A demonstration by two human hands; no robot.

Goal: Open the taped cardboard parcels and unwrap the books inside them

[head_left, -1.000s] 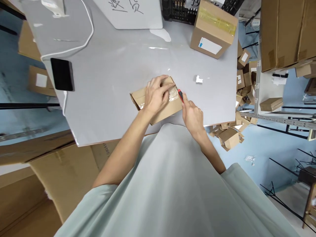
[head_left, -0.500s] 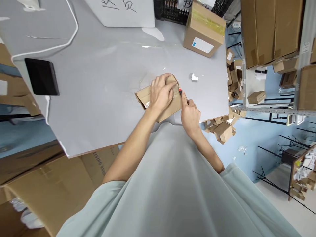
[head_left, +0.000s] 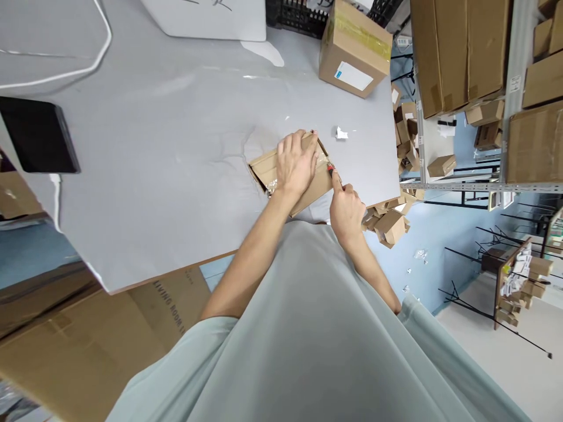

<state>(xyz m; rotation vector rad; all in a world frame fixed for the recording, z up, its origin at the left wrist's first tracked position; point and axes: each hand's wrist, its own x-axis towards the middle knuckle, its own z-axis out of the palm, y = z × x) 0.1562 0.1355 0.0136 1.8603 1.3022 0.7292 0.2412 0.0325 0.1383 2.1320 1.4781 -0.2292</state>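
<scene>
A small flat cardboard box (head_left: 319,189) lies at a slant on the grey table near its front edge. My left hand (head_left: 295,165) grips it from above, fingers bent over the far edge. Clear tape and a bit of silvery wrap show at the box's ends. In my right hand (head_left: 346,211) is a utility knife (head_left: 331,170) with a red and black body, its front end at the right edge of the box. The forefinger presses along the knife; its blade is too small to make out. A torn scrap of white paper (head_left: 341,133) rests just beyond.
A taped carton (head_left: 349,53) stands at the back right beside a black crate (head_left: 294,17). A phone (head_left: 37,135) with a white cable lies on the left. Shelves of cartons (head_left: 461,53) rise on the right, with loose boxes (head_left: 391,225) below the table edge.
The view has shifted, so the table's things sit further left. My right hand and the knife have drawn back towards me along the box's right edge, and the taped end shows more.
</scene>
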